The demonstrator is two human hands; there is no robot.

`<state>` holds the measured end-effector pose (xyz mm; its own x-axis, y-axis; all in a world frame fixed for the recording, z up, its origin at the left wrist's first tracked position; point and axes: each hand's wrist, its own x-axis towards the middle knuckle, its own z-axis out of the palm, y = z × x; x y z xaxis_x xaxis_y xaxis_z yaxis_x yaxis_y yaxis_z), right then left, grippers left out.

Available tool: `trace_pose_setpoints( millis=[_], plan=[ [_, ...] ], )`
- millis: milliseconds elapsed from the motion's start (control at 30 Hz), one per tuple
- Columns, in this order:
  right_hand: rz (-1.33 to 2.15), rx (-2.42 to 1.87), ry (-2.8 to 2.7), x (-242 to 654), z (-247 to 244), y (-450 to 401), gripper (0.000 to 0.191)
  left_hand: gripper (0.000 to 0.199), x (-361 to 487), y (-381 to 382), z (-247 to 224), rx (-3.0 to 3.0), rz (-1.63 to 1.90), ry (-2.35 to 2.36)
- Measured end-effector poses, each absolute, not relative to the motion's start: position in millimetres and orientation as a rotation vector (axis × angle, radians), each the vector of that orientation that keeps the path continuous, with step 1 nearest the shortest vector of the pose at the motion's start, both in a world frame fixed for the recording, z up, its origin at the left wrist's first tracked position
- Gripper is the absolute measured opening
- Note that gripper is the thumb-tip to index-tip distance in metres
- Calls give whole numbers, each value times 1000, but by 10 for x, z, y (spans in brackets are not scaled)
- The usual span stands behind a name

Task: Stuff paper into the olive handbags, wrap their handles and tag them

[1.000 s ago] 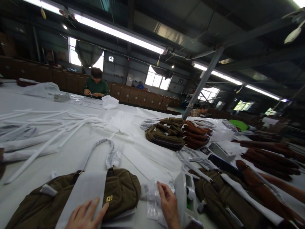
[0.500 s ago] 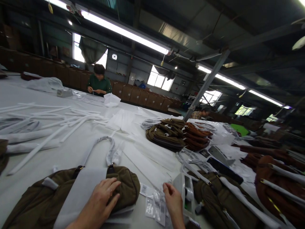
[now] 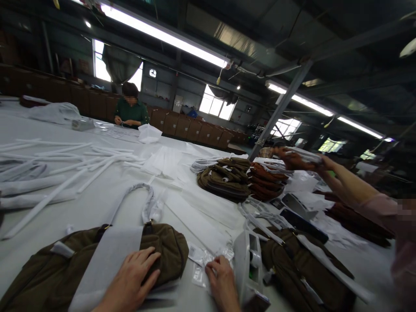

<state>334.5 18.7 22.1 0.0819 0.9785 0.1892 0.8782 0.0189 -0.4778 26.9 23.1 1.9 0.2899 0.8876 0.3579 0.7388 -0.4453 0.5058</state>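
Note:
My left hand (image 3: 134, 275) lies flat with its fingers stretched across an olive-brown bag (image 3: 165, 249) and the white sheet (image 3: 112, 255) laid over it. The bag's wrapped strap (image 3: 143, 186) loops up behind it on the table. To the right of the bag, my right hand (image 3: 222, 277) has thumb and forefinger pinched at small clear plastic packets (image 3: 199, 274). Its fingers partly cover the packets, and the gripped edge is hard to see. A grey-white plastic bin (image 3: 242, 255) with small items inside stands just beside this hand.
Another olive bag (image 3: 302, 264) lies to the right, near a dark phone-like slab (image 3: 303, 225). Stacked olive bags (image 3: 224, 177) and rust-brown bags (image 3: 268, 182) stand farther back. White tubes (image 3: 52, 195) cover the left. A co-worker's arm (image 3: 347, 182) reaches in, carrying a rust-brown bag (image 3: 297, 160). Another person (image 3: 131, 108) works across the table.
My right hand has moved left and down onto the plastic packets. My left hand stays on the bag. A co-worker's arm has appeared at right, lifting a rust-brown bag toward the stack.

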Motion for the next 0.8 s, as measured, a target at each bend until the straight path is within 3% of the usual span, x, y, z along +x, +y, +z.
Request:
trace_pose_setpoints(
  millis=[67, 167, 300, 367, 500, 567, 700, 800],
  plan=[
    [393, -1804, -1634, 3329, 317, 252, 18, 34, 255, 240, 88, 2218, 1014, 1487],
    [893, -1630, -1134, 3273, 565, 326, 30, 29, 294, 221, 321, 2006, 1220, 1414],
    [1354, -1256, -625, 3013, 889, 277, 44, 29, 530, 163, 580, 1767, 1117, 1178],
    [1420, -1180, -564, 2832, 966, 203, 44, 35, 682, 151, 558, 1583, 1057, 1104],
    [1432, -1117, -603, 2534, 937, 70, 43, 74, 865, 140, 397, 1168, 1071, 967],
    [1445, -1095, -622, 2440, 883, 37, 43, 81, 874, 110, 392, 1105, 1060, 899],
    [1499, -1094, -664, 2363, 787, -19, 46, 49, 804, 22, 541, 1187, 983, 914],
    [1363, -1287, -873, 2430, 747, -107, 48, 40, 704, -39, 680, 1286, 930, 1030]
  ],
)
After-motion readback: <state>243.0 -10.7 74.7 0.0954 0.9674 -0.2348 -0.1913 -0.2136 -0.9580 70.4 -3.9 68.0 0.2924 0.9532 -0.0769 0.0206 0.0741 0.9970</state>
